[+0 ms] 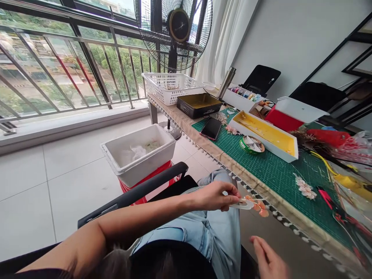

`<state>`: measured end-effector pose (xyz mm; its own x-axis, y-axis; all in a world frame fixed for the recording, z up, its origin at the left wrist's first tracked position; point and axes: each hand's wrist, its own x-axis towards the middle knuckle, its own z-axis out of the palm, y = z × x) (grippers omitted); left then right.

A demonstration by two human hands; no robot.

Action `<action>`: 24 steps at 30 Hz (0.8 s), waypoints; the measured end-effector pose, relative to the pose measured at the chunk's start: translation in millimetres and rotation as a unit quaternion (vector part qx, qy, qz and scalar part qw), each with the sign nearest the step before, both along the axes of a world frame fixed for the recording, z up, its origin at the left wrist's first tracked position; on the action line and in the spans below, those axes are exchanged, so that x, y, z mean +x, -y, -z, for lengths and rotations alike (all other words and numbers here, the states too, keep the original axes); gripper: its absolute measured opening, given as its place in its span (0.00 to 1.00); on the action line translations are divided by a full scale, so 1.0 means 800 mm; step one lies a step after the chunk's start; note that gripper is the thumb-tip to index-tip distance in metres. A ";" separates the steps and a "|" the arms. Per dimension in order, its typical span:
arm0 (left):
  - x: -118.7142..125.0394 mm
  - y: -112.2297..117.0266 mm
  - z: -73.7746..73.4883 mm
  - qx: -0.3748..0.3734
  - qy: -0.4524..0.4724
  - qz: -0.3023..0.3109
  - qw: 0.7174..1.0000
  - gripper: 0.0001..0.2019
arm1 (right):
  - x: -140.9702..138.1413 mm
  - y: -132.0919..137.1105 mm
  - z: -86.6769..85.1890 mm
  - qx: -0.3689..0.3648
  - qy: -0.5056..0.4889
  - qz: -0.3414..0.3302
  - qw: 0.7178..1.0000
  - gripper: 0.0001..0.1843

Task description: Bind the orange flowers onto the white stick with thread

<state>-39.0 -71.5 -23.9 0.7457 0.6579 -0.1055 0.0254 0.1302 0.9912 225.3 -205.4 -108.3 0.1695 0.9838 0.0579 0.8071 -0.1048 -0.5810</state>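
Black top (168, 260), nearest the camera, showed at 6 o'clock. Table (223, 155), 3 o'clock, cloth-covered and fringed, carried a green cutting mat (279, 170). White tub (148, 166), 9 o'clock, stood near the table. Yellow-lined tray (280, 154), 3 o'clock, sat on the table. Left hand (223, 197), 5 o'clock, had thumb and fingers pinched on the last two items below. Right hand (270, 259), 5 o'clock, lower frame edge, was blurred, fingers loosely extended, nothing seen in its grasp. Pale pink flower cluster (305, 188), 4 o'clock, lay on the mat, seemingly made up. Orange flower sprig (263, 212), between 4 and 5 o'clock, projected past the left fingertips; sparsely petalled, it seemed part-made, with work remaining. White looped piece (248, 205) adjoined it.
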 end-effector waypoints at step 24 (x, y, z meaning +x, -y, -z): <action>-0.008 0.014 -0.020 0.037 -0.019 0.046 0.998 0.08 | -0.090 0.011 -0.006 0.085 0.039 0.042 0.995 0.25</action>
<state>-45.6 -82.7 -7.9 0.7993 0.5943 -0.0889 0.0715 0.0529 0.9960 153.5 -214.4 -103.2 0.2394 0.9413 0.2379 0.8433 -0.0802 -0.5314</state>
